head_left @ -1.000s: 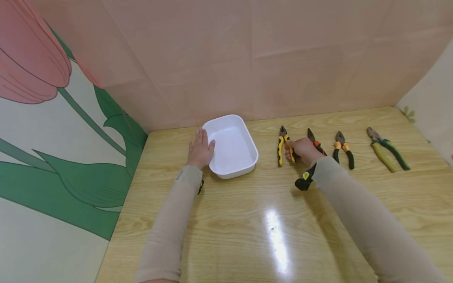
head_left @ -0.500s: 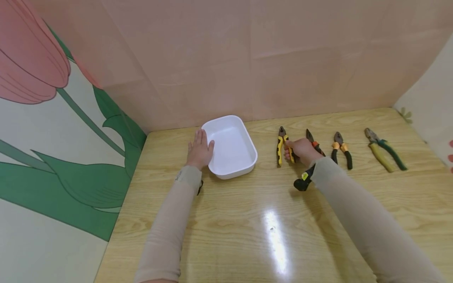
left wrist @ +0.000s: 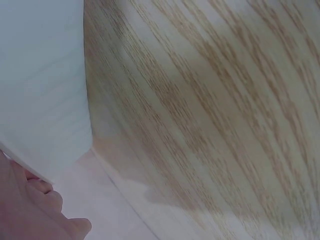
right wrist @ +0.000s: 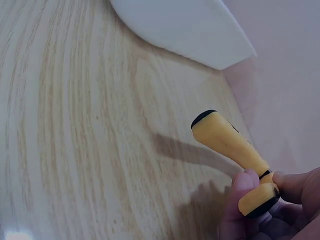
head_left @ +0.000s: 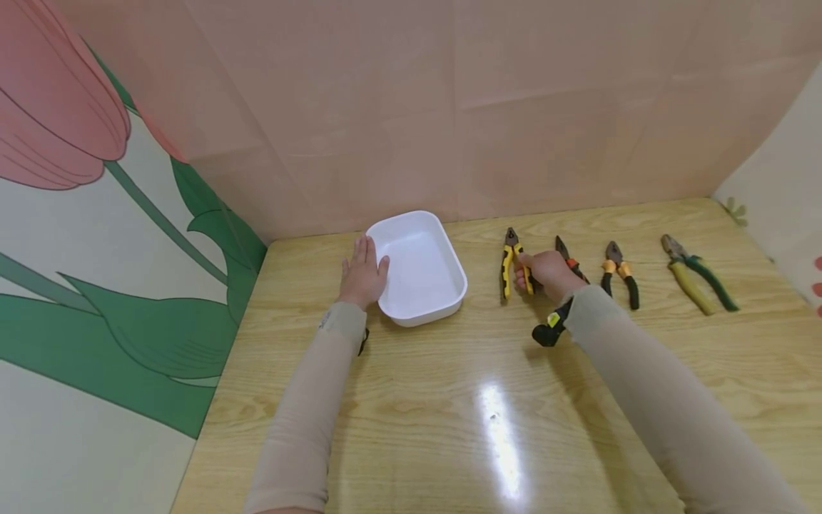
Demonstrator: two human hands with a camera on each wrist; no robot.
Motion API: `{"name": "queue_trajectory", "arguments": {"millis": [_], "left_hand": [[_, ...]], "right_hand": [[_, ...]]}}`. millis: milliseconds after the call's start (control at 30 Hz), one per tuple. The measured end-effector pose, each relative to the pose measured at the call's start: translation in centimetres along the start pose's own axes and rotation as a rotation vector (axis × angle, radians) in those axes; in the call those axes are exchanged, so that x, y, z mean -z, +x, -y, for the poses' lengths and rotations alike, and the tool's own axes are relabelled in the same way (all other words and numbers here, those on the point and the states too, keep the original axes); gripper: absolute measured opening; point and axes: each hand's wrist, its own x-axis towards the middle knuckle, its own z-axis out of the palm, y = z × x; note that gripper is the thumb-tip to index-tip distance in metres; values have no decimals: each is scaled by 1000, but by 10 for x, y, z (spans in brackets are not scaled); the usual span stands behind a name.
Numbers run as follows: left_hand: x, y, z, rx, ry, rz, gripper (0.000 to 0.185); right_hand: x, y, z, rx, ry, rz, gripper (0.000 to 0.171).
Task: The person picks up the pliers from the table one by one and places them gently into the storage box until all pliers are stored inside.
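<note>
Our right hand (head_left: 546,273) grips the yellow-handled pliers (head_left: 510,263), fingers and thumb curled round the handles. In the right wrist view the yellow grips (right wrist: 235,145) stand clear of the desk (head_left: 449,400) with a shadow under them, so that end looks lifted, though we cannot tell whether the metal nose has left the wood. These pliers are the leftmost of a row of four, just right of the white tray (head_left: 420,265).

Our left hand (head_left: 364,275) lies flat, fingers straight, resting against the tray's left wall; it holds nothing, it only steadies the tray.

To handle this well, we judge that the grip should sit near the middle of the handles, with both grips squeezed together so the jaws stay closed and the head does not swing. The orange-handled pliers (head_left: 570,258) lie touching or just beside our right hand, partly hidden under it, so we lift straight up before moving sideways, or we may drag that neighbour along. The black-and-orange pliers (head_left: 620,271) and the green-and-yellow pliers (head_left: 696,280) lie farther right, well out of the way.

The tray is light plastic, by its look, so the flat hand should press against its wall to keep it from sliding.
</note>
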Motion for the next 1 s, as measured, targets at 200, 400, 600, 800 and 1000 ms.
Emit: {"name": "queue_trajectory", "arguments": {"millis": [200, 400, 600, 800, 1000], "left_hand": [[-1, 1, 1, 2, 0, 2, 70], [-1, 1, 3, 21, -9, 15, 70], [-1, 2, 5, 18, -4, 16, 70], [-4, 2, 3, 6, -7, 14, 69], [-3, 2, 2, 0, -10, 8, 69]], "right_hand": [[0, -5, 3, 18, -7, -6, 40], [-4, -7, 8, 39, -22, -21, 40], [-7, -11, 13, 49, -27, -9, 42], [-9, -15, 17, 53, -10, -8, 42], [-10, -18, 24, 75, -17, -2, 41]]}}
